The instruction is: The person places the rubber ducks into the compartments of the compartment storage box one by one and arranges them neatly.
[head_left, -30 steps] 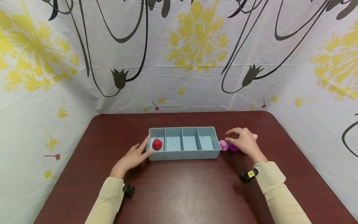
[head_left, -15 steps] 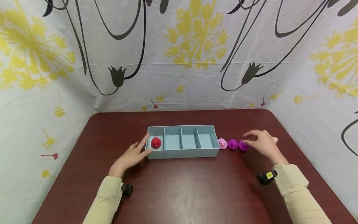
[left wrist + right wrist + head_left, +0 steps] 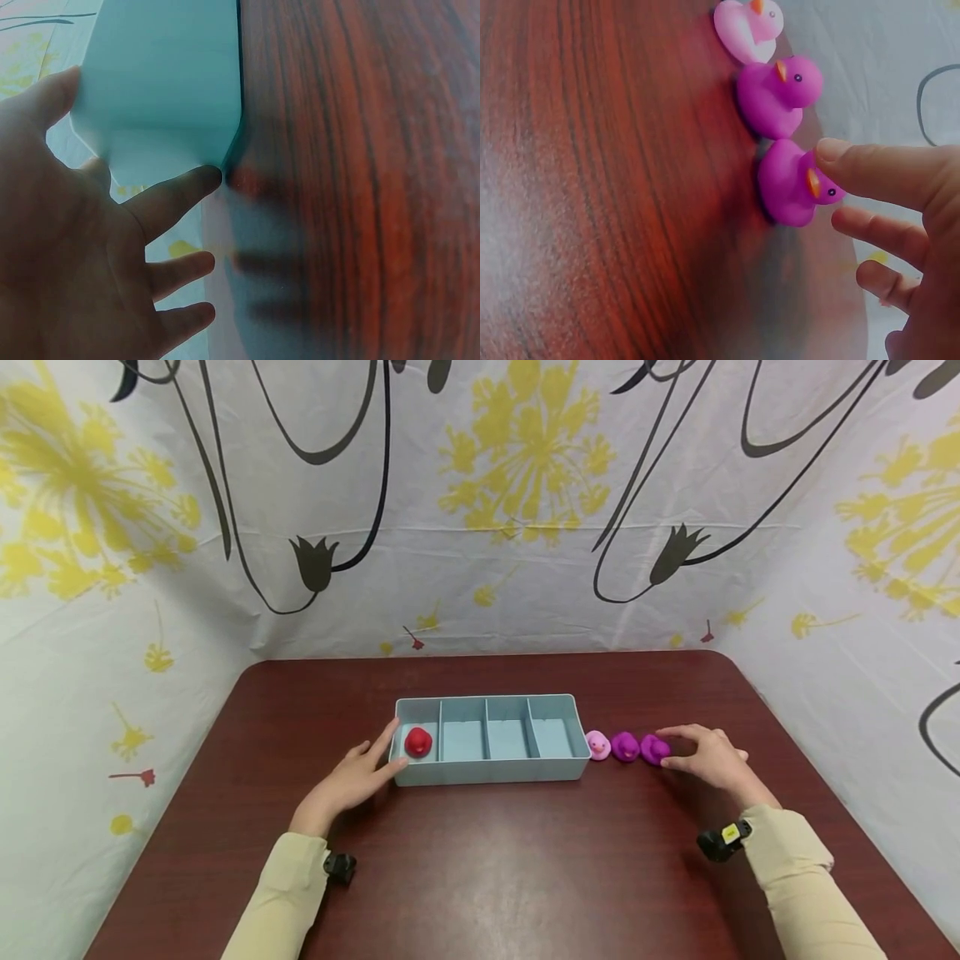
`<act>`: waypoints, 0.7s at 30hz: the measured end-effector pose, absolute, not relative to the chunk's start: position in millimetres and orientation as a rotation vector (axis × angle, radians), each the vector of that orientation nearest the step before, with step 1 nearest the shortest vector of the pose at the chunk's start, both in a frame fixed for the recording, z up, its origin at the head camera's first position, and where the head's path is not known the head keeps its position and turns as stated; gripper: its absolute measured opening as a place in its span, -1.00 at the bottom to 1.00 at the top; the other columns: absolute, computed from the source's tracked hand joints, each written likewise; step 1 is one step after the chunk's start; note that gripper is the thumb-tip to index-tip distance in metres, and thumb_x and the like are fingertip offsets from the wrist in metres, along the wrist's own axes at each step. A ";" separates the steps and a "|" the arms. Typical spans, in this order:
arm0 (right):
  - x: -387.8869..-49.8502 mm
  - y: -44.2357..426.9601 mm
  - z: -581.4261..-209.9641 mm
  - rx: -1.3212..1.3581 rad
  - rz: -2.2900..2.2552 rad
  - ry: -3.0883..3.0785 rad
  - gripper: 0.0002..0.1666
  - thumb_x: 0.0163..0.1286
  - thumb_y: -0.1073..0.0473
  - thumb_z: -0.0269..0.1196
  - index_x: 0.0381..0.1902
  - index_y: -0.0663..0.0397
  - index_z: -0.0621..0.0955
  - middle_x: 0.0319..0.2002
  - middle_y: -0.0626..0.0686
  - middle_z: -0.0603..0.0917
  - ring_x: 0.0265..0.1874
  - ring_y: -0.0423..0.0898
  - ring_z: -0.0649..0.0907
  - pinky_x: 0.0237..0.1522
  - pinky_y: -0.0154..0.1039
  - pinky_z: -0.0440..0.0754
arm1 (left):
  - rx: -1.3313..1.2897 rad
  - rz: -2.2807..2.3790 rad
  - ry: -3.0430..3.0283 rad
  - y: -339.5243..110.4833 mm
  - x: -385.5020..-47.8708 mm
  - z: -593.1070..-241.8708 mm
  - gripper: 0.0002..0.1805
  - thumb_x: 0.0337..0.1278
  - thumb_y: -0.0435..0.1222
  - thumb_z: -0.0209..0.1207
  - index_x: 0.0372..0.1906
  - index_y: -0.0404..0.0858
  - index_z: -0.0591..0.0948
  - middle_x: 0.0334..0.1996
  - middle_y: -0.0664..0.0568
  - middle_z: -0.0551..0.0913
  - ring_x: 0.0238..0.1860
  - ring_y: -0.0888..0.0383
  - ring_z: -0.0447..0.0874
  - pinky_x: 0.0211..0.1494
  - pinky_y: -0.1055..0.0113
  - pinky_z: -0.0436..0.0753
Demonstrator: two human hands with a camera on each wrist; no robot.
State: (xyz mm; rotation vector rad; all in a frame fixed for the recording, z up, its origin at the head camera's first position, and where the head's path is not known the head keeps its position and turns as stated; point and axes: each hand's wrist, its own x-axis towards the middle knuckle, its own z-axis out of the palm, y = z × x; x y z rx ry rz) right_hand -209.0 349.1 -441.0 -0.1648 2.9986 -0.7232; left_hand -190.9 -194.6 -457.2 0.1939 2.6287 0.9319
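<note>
My left hand [image 3: 352, 785] rests its spread fingertips against the left end of a pale blue tray [image 3: 487, 774] with several compartments. A red rubber duck [image 3: 418, 742] sits in the leftmost compartment. Just right of the tray, a pink rubber duck [image 3: 597, 746] and two purple rubber ducks stand in a row on the table. The inner purple duck [image 3: 772, 97] is next to the pink one. My right hand [image 3: 708, 758] is at the outer purple duck [image 3: 784, 184], thumb and forefinger spread about its right side. The right wrist view shows one fingertip overlapping that duck's head; firm contact cannot be told.
The dark red table [image 3: 480, 877] has a rounded back edge. A white patterned cloth [image 3: 480, 610] hangs behind and at both sides. A small black camera [image 3: 341, 868] is strapped to the left wrist, another camera [image 3: 723, 842] to the right wrist.
My right hand has moved right along the row of ducks, uncovering the purple ones, then lowered slightly around the outer one. My left hand stays at the tray.
</note>
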 end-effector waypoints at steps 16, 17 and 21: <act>-213.2 352.0 -456.6 -0.135 -0.762 2.979 -0.40 0.15 -0.01 0.39 0.14 0.03 0.56 0.14 0.38 0.51 0.10 0.37 0.34 -0.19 0.42 0.14 | 0.213 0.946 2.639 -194.1 -190.5 -458.1 -0.13 0.20 0.34 -0.13 0.49 0.32 -0.24 0.45 -0.36 0.04 0.44 -0.37 -0.07 0.20 -0.44 0.23; -213.1 351.8 -457.6 -0.133 -0.764 2.979 -0.40 0.15 -0.01 0.39 0.14 0.03 0.57 0.14 0.38 0.51 0.09 0.37 0.34 -0.19 0.42 0.14 | 0.212 0.945 2.639 -194.0 -190.4 -458.3 -0.14 0.20 0.34 -0.12 0.49 0.32 -0.24 0.44 -0.36 0.04 0.44 -0.37 -0.07 0.19 -0.44 0.23; -213.8 351.8 -460.7 -0.131 -0.764 2.990 -0.41 0.16 -0.03 0.39 0.13 0.04 0.58 0.13 0.37 0.51 0.08 0.36 0.34 -0.21 0.39 0.14 | 0.196 0.945 2.640 -193.9 -190.5 -459.1 -0.14 0.21 0.32 -0.11 0.49 0.33 -0.24 0.44 -0.36 0.05 0.44 -0.37 -0.06 0.19 -0.44 0.24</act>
